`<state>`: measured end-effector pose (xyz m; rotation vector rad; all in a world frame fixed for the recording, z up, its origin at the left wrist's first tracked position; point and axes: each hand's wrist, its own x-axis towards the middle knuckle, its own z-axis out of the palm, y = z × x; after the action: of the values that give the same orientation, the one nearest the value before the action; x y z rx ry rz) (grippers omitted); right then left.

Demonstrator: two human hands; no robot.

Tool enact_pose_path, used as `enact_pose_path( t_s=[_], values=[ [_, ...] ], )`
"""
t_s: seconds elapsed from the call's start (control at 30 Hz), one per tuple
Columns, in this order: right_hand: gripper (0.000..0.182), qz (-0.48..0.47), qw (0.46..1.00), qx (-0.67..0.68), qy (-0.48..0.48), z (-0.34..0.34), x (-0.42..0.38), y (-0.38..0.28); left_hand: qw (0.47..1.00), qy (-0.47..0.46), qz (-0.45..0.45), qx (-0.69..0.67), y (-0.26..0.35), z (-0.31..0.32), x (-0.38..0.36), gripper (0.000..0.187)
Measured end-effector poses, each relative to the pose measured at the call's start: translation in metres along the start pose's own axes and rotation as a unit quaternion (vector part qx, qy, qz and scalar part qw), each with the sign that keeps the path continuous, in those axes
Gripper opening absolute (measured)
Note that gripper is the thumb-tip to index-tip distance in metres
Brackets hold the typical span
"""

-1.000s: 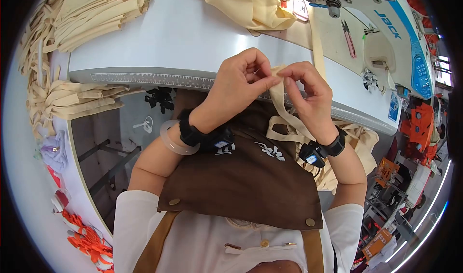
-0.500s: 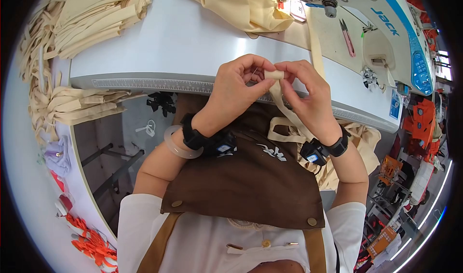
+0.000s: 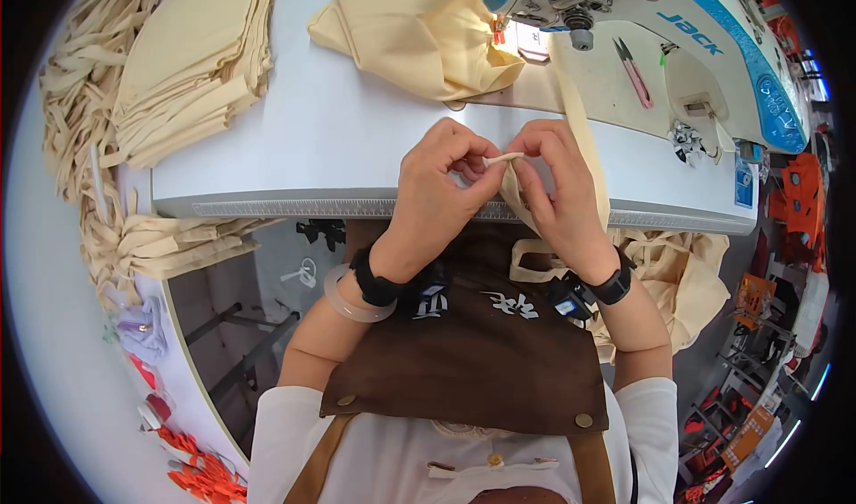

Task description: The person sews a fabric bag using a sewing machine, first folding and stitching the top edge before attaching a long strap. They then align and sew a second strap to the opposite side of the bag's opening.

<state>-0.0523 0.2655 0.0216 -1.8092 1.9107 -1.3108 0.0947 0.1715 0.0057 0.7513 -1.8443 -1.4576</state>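
Observation:
Both my hands pinch the end of a cream fabric strap [image 3: 514, 188] just above the table's front edge. The fingertips of my left hand [image 3: 443, 181] are closed on the strap's left corner. My right hand [image 3: 562, 183] grips the other side of the same end between thumb and index finger. The end looks folded and thin, seen nearly edge-on. From there the strap hangs toward my lap, partly behind my right hand. Beyond my hands, a cream cloth piece [image 3: 410, 36] lies under the needle area of a sewing machine [image 3: 704, 40].
Pink-handled thread snips [image 3: 635, 74] lie on the machine bed. A stack of cream fabric panels [image 3: 192, 54] sits at the left, beside a heap of straps [image 3: 80, 103]. A ruler [image 3: 303, 208] runs along the table edge. More cream cloth [image 3: 669, 277] hangs at the lower right.
The strap's end has turned from a flat face toward me to nearly edge-on between my fingertips. The view has shifted, so the table and machine sit differently in frame.

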Motion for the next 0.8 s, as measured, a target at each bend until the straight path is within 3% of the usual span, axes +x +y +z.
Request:
enact_pose_path(
  t_s=[0.1, 0.2, 0.3, 0.37, 0.5, 0.67, 0.77, 0.8],
  values=[
    [0.012, 0.238, 0.947, 0.214, -0.030, 0.004, -0.006, -0.004, 0.998, 0.006, 0.007, 0.062, 0.012, -0.001, 0.006, 0.012],
    [0.011, 0.275, 0.902, 0.333, 0.019, 0.015, -0.004, -0.002, 0.996, 0.020, 0.026, 0.084, 0.016, 0.006, 0.012, 0.013],
    [0.014, 0.339, 0.817, 0.466, 0.014, 0.013, 0.001, 0.003, 0.995, 0.031, 0.024, 0.090, 0.017, 0.010, 0.020, 0.013],
    [0.015, 0.332, 0.838, 0.431, 0.043, 0.016, 0.006, 0.005, 0.994, 0.026, 0.009, 0.101, 0.020, 0.011, 0.025, 0.014],
    [0.017, 0.328, 0.877, 0.338, 0.093, 0.006, 0.022, 0.008, 0.967, -0.013, 0.159, 0.201, 0.012, 0.000, 0.042, 0.020],
    [0.017, 0.304, 0.906, 0.275, 0.106, -0.008, 0.040, 0.046, 0.853, -0.046, 0.255, 0.454, 0.011, -0.017, 0.072, 0.036],
    [0.017, 0.287, 0.931, 0.209, 0.083, -0.013, 0.050, 0.065, 0.814, -0.084, 0.316, 0.481, 0.003, -0.017, 0.091, 0.018],
    [0.017, 0.277, 0.944, 0.165, 0.077, -0.014, 0.054, 0.069, 0.811, -0.108, 0.300, 0.491, 0.002, -0.018, 0.095, 0.016]
  ],
)
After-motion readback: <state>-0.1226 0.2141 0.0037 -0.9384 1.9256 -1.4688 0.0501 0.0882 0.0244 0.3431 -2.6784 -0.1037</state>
